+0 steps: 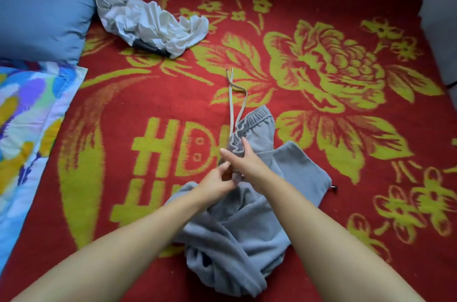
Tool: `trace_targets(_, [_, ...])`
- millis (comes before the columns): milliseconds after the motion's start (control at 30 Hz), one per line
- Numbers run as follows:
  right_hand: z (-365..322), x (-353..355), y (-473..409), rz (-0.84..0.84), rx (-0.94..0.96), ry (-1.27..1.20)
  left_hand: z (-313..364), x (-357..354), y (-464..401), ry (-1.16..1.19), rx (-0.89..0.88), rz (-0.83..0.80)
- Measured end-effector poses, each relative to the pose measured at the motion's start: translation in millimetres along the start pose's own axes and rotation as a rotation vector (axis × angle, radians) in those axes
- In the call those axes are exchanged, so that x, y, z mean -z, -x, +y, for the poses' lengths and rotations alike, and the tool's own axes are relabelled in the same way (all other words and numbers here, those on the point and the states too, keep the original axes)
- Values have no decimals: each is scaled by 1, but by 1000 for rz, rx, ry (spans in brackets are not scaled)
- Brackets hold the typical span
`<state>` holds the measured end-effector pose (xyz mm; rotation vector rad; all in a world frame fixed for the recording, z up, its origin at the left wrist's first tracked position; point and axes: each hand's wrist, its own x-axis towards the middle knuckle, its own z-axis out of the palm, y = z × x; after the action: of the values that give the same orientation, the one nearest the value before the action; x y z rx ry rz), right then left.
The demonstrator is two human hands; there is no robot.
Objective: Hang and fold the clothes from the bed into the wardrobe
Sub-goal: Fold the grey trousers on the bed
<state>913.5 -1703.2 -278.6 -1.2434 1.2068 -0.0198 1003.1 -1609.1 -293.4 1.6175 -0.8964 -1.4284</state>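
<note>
Grey sweatpants (pixel 247 227) bunched on the near middle of the bed (pixel 321 178), my left hand (pixel 217 181) and right hand (pixel 247 162) both gripping the waistband, drawstring (pixel 232 103) trailing far, white shirt (pixel 148 22) crumpled far left, blue pillow (pixel 44 4) beside it

Both hands, left (pixel 217 181) and right (pixel 244 165), grip grey sweatpants (pixel 237 227) waistband on red blanket (pixel 321 165).

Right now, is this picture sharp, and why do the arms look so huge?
Head view: wide-angle stretch swells the forearms near the lower edge; soft, even light, no glare; slight blur on the left hand, right hand and grey sweatpants.
</note>
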Motion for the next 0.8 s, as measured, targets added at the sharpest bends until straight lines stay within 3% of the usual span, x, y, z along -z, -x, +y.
trace_targets(100, [-25,12,32,159,23,226,30,3,33,94,32,-76])
trace_targets(167, [-48,27,61,102,105,334,52,20,42,-66,-62,107])
trace_targets(233, [-84,41,97,-29,216,510,80,40,45,-325,-262,299])
trace_targets(267, [-106,46,116,-103,271,626,97,47,44,-474,-353,275])
trace_targets(333, [-148,58,151,-191,329,824,132,54,40,-812,-423,12])
trace_targets(433, [-198,81,213,-137,361,937,184,50,48,-1272,-344,-287])
trace_targets(467, [-210,89,231,-93,379,933,196,48,55,-1247,-299,-308])
trace_targets(633, [-254,134,300,135,528,785,229,60,89,-593,-232,-127])
trace_targets(700, [-263,148,317,198,549,785,259,70,95,-633,-293,-65])
trace_targets(800, [-274,163,341,311,593,760,319,81,112,-924,-350,138])
